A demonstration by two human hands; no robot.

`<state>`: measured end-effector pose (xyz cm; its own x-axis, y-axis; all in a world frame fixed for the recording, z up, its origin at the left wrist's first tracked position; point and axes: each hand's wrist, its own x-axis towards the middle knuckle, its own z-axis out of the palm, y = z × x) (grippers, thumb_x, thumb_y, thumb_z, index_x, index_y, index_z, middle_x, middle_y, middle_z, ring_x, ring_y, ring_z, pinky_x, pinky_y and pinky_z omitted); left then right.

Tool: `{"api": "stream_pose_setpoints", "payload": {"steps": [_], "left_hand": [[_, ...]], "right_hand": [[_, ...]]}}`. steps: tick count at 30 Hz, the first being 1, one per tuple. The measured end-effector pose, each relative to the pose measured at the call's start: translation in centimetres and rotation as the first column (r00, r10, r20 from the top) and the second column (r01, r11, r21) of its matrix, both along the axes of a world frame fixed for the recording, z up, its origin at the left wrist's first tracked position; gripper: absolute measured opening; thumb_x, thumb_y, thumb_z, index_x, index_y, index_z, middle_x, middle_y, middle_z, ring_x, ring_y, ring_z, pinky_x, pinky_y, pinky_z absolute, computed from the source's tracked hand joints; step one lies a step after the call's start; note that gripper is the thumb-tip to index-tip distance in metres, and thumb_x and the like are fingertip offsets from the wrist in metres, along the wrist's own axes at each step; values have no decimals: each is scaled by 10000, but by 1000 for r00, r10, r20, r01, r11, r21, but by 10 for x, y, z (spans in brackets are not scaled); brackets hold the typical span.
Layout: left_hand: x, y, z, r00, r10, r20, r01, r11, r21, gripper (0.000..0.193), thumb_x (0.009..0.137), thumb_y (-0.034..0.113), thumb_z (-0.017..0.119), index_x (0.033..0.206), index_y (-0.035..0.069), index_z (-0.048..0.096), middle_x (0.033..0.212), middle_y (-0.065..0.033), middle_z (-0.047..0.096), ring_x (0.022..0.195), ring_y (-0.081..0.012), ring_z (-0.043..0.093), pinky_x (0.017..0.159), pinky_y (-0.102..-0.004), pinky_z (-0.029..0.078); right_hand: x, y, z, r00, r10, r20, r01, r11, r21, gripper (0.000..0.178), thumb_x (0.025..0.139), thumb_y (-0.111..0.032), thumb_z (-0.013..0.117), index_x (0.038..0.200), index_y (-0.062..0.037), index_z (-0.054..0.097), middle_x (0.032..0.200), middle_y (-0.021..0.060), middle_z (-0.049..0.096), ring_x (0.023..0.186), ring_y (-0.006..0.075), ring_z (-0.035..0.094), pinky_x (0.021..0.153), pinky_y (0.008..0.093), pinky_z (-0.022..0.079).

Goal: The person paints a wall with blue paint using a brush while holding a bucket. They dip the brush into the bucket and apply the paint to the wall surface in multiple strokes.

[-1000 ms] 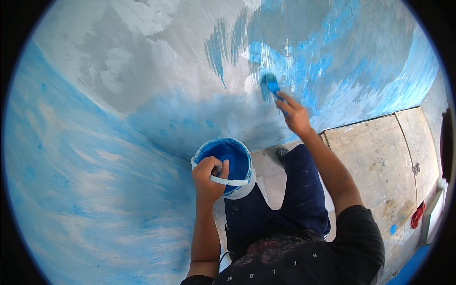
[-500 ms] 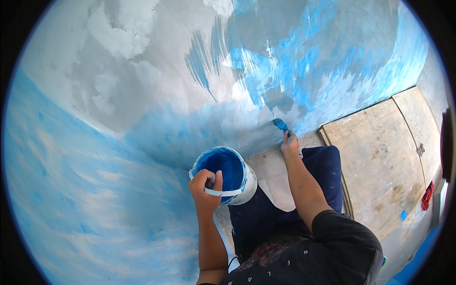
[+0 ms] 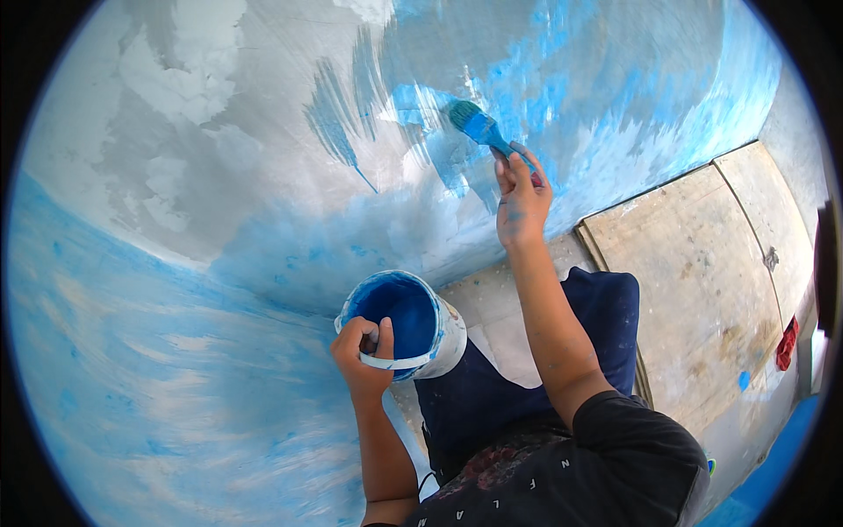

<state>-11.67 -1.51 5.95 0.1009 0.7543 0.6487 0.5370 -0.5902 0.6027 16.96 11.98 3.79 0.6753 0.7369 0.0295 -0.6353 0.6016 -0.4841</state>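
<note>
My right hand (image 3: 524, 198) grips a paintbrush (image 3: 481, 126) by its blue-smeared handle and holds it up in front of the wall (image 3: 290, 176). The brush's bristles look dark green-blue and lie over a blue-streaked patch; I cannot tell whether they touch it. My left hand (image 3: 364, 353) is closed around the white handle of a paint bucket (image 3: 450, 338), thumb up near the rim. The bucket is white, spattered with paint, and tilted so that the blue paint inside shows.
Large flat boards (image 3: 694, 263), stained and paint-flecked, lie on the floor to the right. A red cloth (image 3: 787, 343) is near their far right edge. Another wall (image 3: 176, 378) with pale blue strokes rises on the left, meeting the front wall in a corner.
My right hand has risen with the brush, from low by the wall's foot to higher and slightly left over the blue-streaked patch. My left hand still holds the bucket.
</note>
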Motion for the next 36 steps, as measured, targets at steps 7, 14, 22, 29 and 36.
{"api": "stream_pose_setpoints", "payload": {"steps": [7, 14, 22, 29, 36], "left_hand": [[12, 5, 0, 999, -29, -18, 29, 1000, 4, 330, 918, 75, 782, 698, 74, 536, 596, -29, 492, 483, -126, 409, 489, -299, 278], [-1, 1, 3, 999, -33, -40, 32, 999, -12, 338, 906, 47, 784, 695, 68, 521, 591, -32, 468, 480, -124, 399, 487, -300, 276], [-12, -4, -5, 1000, 18, -4, -18, 1000, 16, 356, 955, 83, 757, 705, 67, 504, 577, -6, 459, 499, -63, 393, 496, -282, 262], [-6, 0, -2, 1000, -10, -1, 10, 1000, 23, 332, 913, 69, 786, 703, 63, 529, 594, -34, 509, 488, -117, 429, 491, -290, 290], [-13, -3, -6, 1000, -4, 15, 4, 1000, 25, 356, 949, 63, 759, 711, 63, 493, 593, -10, 469, 503, -57, 391, 494, -272, 256]], "right_hand": [[-38, 27, -156, 987, -116, 109, 143, 947, -289, 326, 993, -41, 693, 1243, 156, 620, 1146, 224, 668, 983, 268, 731, 900, 354, 664], [-46, 37, -188, 971, -170, -170, 91, 914, -395, 307, 994, 13, 665, 1218, 207, 580, 1063, 182, 641, 982, 258, 724, 914, 333, 667], [-39, 15, -67, 975, -111, -193, 89, 989, -119, 314, 995, 27, 685, 1243, 188, 581, 1144, 177, 627, 1014, 260, 723, 945, 325, 652], [-49, 27, -214, 994, -44, -96, -7, 880, -475, 257, 1019, -10, 666, 1211, 159, 640, 1140, 181, 634, 1032, 254, 708, 935, 336, 653], [-71, 16, -24, 969, 140, 202, -128, 989, -72, 269, 1050, -83, 670, 1242, 104, 654, 1204, 172, 672, 1091, 205, 689, 970, 347, 635]]}}
